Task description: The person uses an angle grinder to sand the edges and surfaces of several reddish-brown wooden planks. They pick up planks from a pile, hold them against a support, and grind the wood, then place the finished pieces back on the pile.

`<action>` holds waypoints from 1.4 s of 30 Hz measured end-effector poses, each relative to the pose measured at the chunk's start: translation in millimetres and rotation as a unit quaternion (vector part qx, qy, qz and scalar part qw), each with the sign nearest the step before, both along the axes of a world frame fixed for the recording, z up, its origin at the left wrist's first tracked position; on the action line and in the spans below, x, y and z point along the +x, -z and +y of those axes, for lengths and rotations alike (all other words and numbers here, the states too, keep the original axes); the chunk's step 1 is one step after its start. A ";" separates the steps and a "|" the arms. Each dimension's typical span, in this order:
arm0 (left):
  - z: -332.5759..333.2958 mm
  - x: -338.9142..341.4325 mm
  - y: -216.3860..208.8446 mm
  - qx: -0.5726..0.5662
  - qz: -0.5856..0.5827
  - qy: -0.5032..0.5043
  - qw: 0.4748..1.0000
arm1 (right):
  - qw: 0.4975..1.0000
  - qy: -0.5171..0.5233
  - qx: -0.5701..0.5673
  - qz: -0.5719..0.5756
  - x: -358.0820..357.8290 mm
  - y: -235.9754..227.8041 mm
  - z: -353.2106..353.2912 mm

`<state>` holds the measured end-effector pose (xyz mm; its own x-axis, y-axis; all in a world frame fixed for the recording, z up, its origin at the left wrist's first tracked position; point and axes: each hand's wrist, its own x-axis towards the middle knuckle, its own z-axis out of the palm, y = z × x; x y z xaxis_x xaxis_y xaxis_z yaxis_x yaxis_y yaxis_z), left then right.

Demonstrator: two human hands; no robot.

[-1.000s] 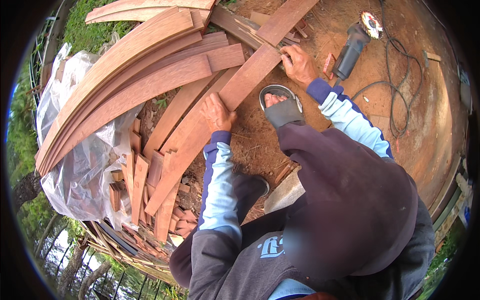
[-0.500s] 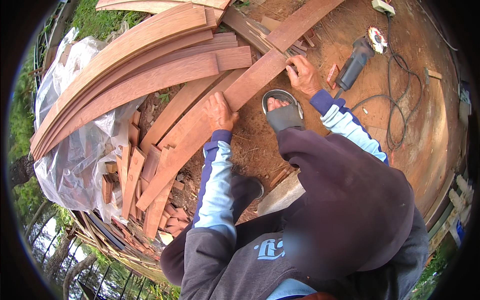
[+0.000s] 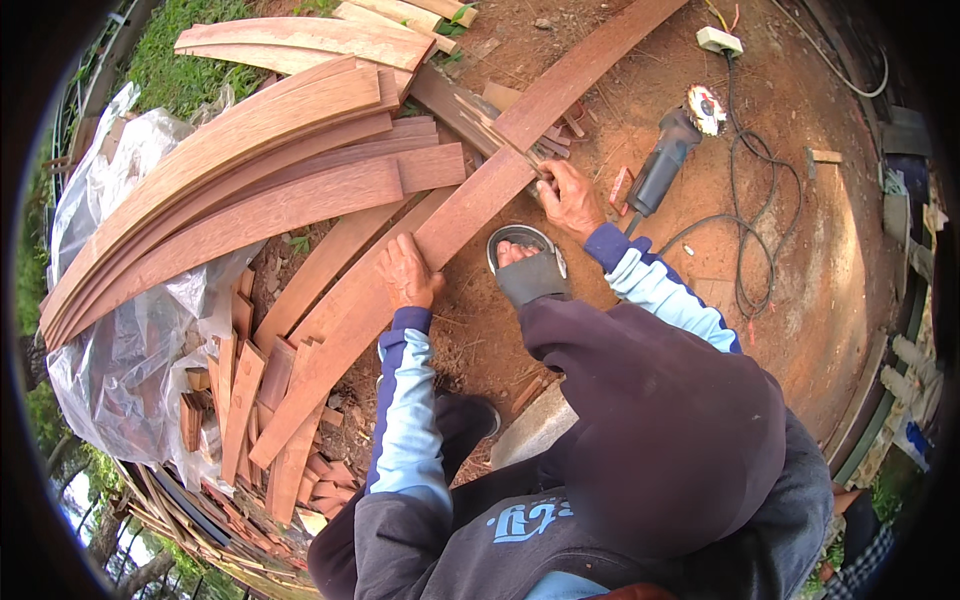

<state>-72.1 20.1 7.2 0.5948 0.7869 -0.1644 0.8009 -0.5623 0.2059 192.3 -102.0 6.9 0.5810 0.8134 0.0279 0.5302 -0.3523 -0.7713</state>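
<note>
A long reddish wooden plank point(image 3: 342, 340) slants from the scrap heap at lower left up to the middle. Its far end meets a second plank point(image 3: 590, 72) that runs on toward the top edge. My left hand point(image 3: 408, 272) holds the near plank partway along, fingers bent over its face. At that plank's far end, close to the joint, my right hand point(image 3: 572, 203) grips the edge with curled fingers; some fingertips are hidden. Just right of my right hand, an angle grinder point(image 3: 664, 165) with a toothed disc lies on the ground.
Curved boards point(image 3: 230, 190) are stacked at left over clear plastic sheeting point(image 3: 125, 375). Short offcuts point(image 3: 325, 480) lie heaped below them. A black cord point(image 3: 742, 215) loops from the grinder to a white socket block point(image 3: 720, 41). My sandalled foot point(image 3: 528, 262) stands between the hands.
The whole view has shifted, so the scene sits further left and slightly lower. Both hands keep their places on the plank, with no clear movement of the planks.
</note>
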 end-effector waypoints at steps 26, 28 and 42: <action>4.3 -3.6 9.3 -0.025 -0.155 -0.004 0.988 | 0.788 0.303 0.142 0.517 75.5 -41.0 54.9; 4.8 -9.2 8.1 -0.029 -0.231 -0.032 0.972 | 0.768 0.285 0.179 0.545 78.7 -65.3 44.2; 7.5 12.4 -32.7 -0.004 -0.395 -0.076 0.915 | 0.816 0.533 0.064 0.214 85.6 -11.1 28.4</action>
<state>-59.7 27.6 39.9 0.4133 0.8715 0.2638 0.4688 -0.4520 0.7589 277.9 -73.6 18.0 0.9359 -0.1531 -0.3173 -0.3514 -0.3398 -0.8724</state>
